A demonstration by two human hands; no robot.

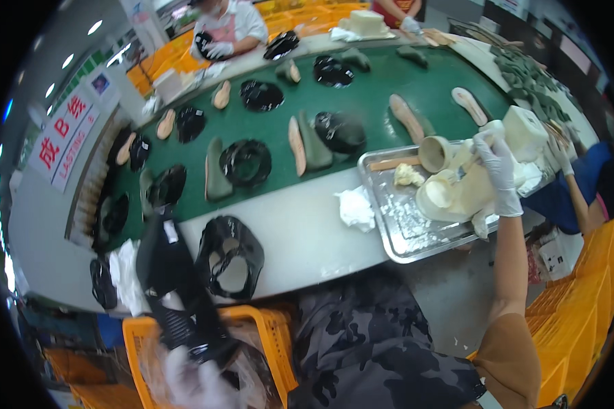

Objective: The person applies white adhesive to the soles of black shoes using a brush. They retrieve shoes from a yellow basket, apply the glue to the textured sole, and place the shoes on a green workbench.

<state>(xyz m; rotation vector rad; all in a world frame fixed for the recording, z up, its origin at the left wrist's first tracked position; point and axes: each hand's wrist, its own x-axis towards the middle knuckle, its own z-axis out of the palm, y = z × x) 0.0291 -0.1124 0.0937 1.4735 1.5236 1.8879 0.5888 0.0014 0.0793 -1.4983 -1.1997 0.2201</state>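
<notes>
My right hand (499, 172), in a white glove, reaches over a metal tray (389, 228) and grips a small brush (465, 168) at a cream, glue-caked pot (450, 194). A round cup (433, 153) and a wooden stick (392, 163) lie on the tray behind it. My left hand (184, 382), also gloved and blurred, is low at the left over an orange crate (276, 341). It holds a long black shoe piece (174, 286) that stands up toward the table edge. A black shoe upper (230, 259) lies on the white table rim beside it.
A green conveyor belt (375, 95) carries several black uppers, tan insoles and grey-green soles. A crumpled white cloth (355, 208) lies by the tray. A person in a pink apron (225, 31) works at the far side. Another person's gloved hand (563, 153) is at the right, beside yellow crates (580, 307).
</notes>
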